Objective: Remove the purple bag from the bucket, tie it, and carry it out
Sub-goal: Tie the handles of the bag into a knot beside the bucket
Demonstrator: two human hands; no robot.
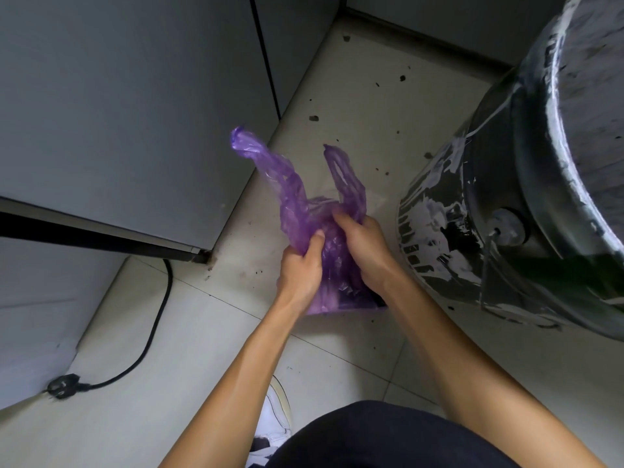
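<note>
Purple bag (332,265) is already out, sitting on the floor (209,332) just left of the bucket (506,204). My left hand (299,273) and right hand (363,249) are both clenched around its neck, leaving the two handles (344,170) sticking up free so I can knot them.

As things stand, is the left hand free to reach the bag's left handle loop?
Probably yes. The left handle loop stands up just beyond the left hand, with nothing between them, though that hand would first have to release the purple bag it grips.
</note>
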